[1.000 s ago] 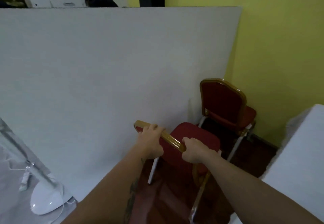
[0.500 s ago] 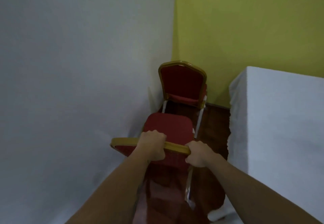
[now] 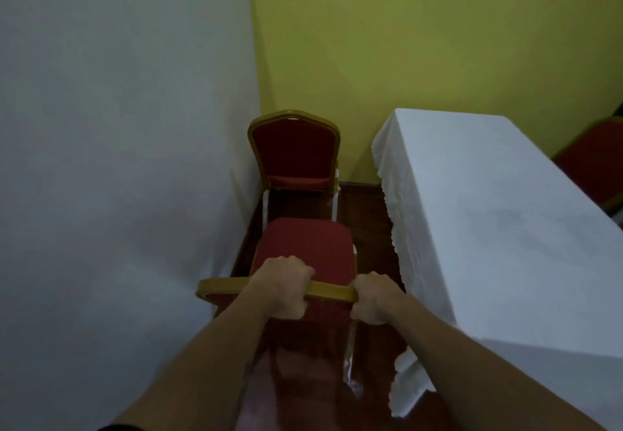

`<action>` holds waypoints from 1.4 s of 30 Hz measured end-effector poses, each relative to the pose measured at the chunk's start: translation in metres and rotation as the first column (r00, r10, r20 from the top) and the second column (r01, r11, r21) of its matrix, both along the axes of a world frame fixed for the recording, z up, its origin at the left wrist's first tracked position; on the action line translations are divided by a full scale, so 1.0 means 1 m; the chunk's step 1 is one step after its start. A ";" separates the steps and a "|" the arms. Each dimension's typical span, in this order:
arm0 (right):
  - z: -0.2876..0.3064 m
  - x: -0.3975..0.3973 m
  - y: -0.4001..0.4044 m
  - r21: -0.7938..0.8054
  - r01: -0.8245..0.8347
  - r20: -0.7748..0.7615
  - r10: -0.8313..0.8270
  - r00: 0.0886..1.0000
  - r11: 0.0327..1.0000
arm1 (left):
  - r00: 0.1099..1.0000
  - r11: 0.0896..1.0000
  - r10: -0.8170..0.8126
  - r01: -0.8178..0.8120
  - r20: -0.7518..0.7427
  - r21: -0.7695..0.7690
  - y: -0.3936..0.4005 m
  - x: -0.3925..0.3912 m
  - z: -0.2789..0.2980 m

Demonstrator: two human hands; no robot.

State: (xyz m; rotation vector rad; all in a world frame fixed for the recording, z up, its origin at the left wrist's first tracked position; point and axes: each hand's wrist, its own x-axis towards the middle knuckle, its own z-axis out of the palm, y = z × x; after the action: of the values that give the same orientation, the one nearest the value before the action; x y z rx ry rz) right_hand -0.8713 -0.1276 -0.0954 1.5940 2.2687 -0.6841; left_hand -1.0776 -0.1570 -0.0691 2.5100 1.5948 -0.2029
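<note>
A red padded chair (image 3: 305, 245) with a gold frame stands right in front of me, its back toward me. My left hand (image 3: 285, 290) grips the gold top rail of the backrest near its middle. My right hand (image 3: 372, 299) grips the rail's right corner. A second red chair (image 3: 293, 154) with the same gold frame stands just beyond it, facing the same way, close to the yellow wall. The held chair's seat nearly reaches the far chair's legs.
A large white cloth-covered surface (image 3: 118, 177) fills the left side. A table under a white cloth (image 3: 488, 228) stands on the right. A narrow strip of dark wooden floor (image 3: 367, 214) runs between them. Part of another red chair (image 3: 596, 164) shows at the right edge.
The view has swung right and the held chair now lines up straight behind the far chair, between the two white surfaces. Both hands kept their grip on the rail.
</note>
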 end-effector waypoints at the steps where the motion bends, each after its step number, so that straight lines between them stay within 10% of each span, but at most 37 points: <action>1: 0.001 -0.001 -0.005 -0.005 -0.015 0.017 0.015 1.000 1.000 | 1.000 1.000 -0.015 0.015 0.010 0.005 -0.002 -0.002 -0.001; 17: 0.016 -0.048 -0.050 0.052 -0.217 0.087 0.212 0.973 0.975 | 0.975 0.988 -0.151 0.149 -0.163 -0.026 0.006 -0.065 0.001; 26: -0.003 -0.068 -0.021 0.036 -0.106 -0.088 0.109 0.990 0.994 | 0.862 0.864 0.502 -0.497 -0.068 0.074 0.018 -0.122 0.021; 30: -0.010 -0.068 -0.009 -0.040 -0.079 -0.097 0.075 0.992 0.996 | 0.567 0.617 0.774 -0.776 0.281 -0.131 0.005 -0.112 0.023; 37: -0.025 -0.064 -0.007 -0.071 -0.008 -0.163 -0.004 0.987 0.997 | -0.400 0.084 0.759 -0.722 0.513 -0.687 0.037 -0.042 -0.001; 42: -0.027 -0.062 -0.014 -0.093 0.036 -0.186 -0.053 0.981 0.995 | -0.426 -0.040 0.706 -0.822 0.566 -0.568 0.040 -0.026 -0.008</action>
State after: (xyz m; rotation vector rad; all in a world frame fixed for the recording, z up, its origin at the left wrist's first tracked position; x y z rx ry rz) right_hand -0.9336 -0.1414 -0.1225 1.6033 2.3007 -0.9716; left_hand -1.1040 -0.1172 -0.0767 0.2653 2.3011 1.1540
